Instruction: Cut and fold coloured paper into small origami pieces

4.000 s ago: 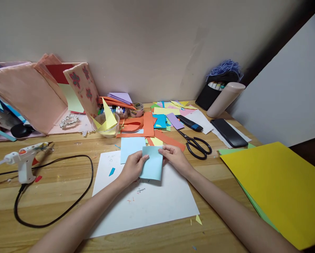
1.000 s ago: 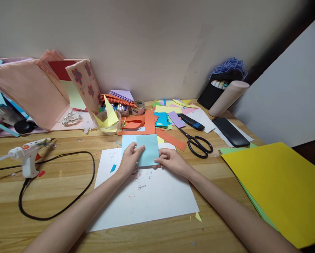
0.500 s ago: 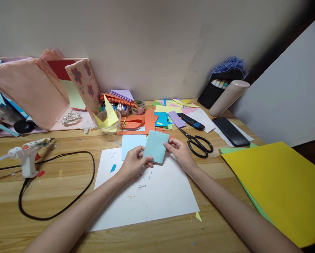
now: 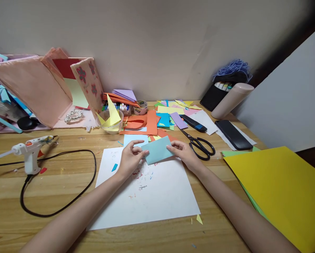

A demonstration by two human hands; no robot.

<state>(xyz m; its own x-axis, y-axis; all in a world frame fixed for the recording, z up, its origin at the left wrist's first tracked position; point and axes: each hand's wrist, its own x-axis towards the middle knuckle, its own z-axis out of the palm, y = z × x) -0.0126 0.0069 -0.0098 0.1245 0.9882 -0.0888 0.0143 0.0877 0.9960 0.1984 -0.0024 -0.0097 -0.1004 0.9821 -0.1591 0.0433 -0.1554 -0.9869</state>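
While the left hand [image 4: 129,158] pinches the near left end of a light blue card [image 4: 158,149] between thumb and fingers, the right hand [image 4: 186,154] grips its right end, thumb on the face and fingers behind. The card is tilted, its right end farther from the person, and it is over the far edge of a white sheet [image 4: 152,203] that lies on the tabletop [image 4: 146,242]. Specks of colour and a blue scrap [image 4: 114,167] lie on that sheet. Just beyond the left hand is a paler blue paper [image 4: 135,140], partly under an orange cutout [image 4: 152,123]. Beside the right hand are black scissors [image 4: 199,146], handles toward the person, with a knife [image 4: 194,123] next to them and a phone [image 4: 233,134] farther right. Behind the orange cutout's left end, yellow paper [image 4: 112,116] sticks up from a clear bowl [image 4: 112,131]. Well to the left, a glue gun [image 4: 31,154] stands upright, its cord [image 4: 95,168] looping over the wood. At the far right, a large yellow sheet [image 4: 281,193] overlaps green paper [image 4: 256,205].
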